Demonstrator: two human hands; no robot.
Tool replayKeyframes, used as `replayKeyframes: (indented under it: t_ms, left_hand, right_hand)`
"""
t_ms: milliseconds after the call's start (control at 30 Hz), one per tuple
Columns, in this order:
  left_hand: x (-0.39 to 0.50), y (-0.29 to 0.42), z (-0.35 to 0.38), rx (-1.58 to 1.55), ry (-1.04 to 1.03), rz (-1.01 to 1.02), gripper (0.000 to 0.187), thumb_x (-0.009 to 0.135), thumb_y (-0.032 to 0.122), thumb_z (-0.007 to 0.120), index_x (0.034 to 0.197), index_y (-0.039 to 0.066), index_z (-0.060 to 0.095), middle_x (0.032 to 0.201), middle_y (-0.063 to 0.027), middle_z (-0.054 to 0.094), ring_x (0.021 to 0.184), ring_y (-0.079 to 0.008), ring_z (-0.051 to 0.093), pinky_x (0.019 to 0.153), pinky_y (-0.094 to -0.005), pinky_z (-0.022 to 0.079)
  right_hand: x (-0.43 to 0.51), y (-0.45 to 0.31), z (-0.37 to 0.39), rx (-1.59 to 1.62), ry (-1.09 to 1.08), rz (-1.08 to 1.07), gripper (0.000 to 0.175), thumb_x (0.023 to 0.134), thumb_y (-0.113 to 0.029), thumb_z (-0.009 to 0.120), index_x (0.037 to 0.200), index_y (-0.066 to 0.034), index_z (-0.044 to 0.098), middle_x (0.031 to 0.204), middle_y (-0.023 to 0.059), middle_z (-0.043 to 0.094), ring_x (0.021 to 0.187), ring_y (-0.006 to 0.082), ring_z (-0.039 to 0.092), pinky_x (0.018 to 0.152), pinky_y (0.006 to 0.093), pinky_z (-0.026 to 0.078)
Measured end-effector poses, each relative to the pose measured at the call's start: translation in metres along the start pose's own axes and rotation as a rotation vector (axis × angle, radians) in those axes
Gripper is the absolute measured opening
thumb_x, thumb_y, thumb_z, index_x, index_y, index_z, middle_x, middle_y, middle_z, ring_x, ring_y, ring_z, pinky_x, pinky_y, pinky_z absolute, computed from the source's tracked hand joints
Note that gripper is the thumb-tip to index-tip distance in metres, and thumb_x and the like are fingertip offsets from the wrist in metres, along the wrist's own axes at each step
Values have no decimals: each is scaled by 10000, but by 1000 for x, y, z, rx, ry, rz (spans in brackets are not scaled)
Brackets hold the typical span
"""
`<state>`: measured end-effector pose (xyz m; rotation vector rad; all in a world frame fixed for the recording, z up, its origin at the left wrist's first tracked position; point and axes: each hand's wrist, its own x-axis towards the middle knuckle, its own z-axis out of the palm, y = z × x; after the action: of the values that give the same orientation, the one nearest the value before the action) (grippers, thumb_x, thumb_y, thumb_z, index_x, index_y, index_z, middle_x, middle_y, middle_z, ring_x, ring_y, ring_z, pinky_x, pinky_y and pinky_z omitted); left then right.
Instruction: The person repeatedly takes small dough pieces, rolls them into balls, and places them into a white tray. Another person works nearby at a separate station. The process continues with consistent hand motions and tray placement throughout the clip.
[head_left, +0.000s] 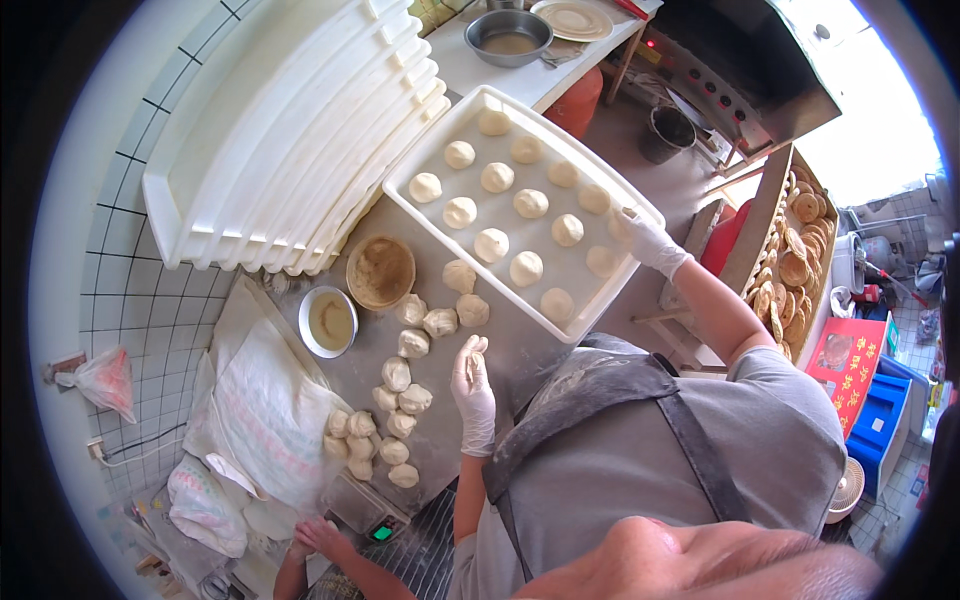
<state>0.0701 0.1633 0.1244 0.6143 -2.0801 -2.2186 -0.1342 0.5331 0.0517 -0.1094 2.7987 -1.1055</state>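
My right hand (651, 238), in a white glove, reaches over the right rim of a white plastic tray (450, 253). Its fingers are at a dough ball (616, 225) in the corner; whether they grip it is unclear. Rows of similar dough balls (531, 203) lie spaced inside the tray. Gloved too, my left hand (474, 390) hovers over the metal worktop (442, 375), fingers loosely curled, with nothing visible in them. Beside it are loose dough pieces (440, 322), some touching each other. A wooden-coloured bowl (381, 271) and a white bowl of liquid (328, 322) stand beyond them.
Stacked white trays (285, 142) stand at the upper left. A scale (369, 508) sits near a co-worker's hands (324, 537). White sacks (262, 397) lie along the tiled wall. A wooden crate of flatbreads (795, 259) is behind the tray, and a metal basin (510, 37) rests on a side table.
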Motion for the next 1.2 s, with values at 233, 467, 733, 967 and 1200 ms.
replayKeyframes:
  t_ms: [233, 467, 733, 967, 1200]
  left_hand:
    - [0, -9, -5, -48, -56, 42, 302, 1023, 138, 479, 1249, -47, 558, 1182, -140, 644, 1101, -193, 607, 1008, -311, 450]
    - [12, 10, -9, -127, -21, 92, 331, 1025, 207, 493, 1236, -38, 565, 1165, -129, 642, 1108, -200, 602, 1014, -329, 452]
    - [10, 28, -21, -277, -24, 119, 335, 1019, 200, 496, 1261, -24, 557, 1180, -121, 639, 1133, -205, 598, 1009, -334, 456]
    - [26, 68, -59, -357, 246, 149, 473, 1012, 350, 461, 1352, 22, 492, 1294, -121, 574, 1183, -233, 572, 1028, -382, 430]
    - [55, 106, -36, -572, 154, 473, 798, 973, 625, 341, 1539, 92, 165, 1585, -121, 208, 1446, -278, 228, 1193, -436, 152]
  right_hand:
    - [14, -7, -16, 424, -266, 406, 264, 919, -130, 605, 1144, -3, 659, 1075, 110, 681, 988, 181, 626, 883, 287, 485]
    - [78, -318, 28, 631, -296, -621, 344, 943, -237, 634, 1174, 17, 630, 1115, 112, 667, 1060, 169, 620, 937, 293, 476]
    - [171, -558, 75, 1863, -94, 67, 606, 908, -205, 671, 1355, 57, 356, 1316, 237, 467, 1149, 345, 544, 973, 393, 507]
    - [187, -484, 43, 1886, -200, -29, 123, 864, -94, 663, 962, -60, 597, 680, 16, 554, 579, 132, 546, 544, 270, 454]
    - [137, -286, -68, 1389, -240, -28, 242, 939, -225, 570, 1111, -62, 613, 894, 20, 640, 724, 116, 610, 631, 277, 518]
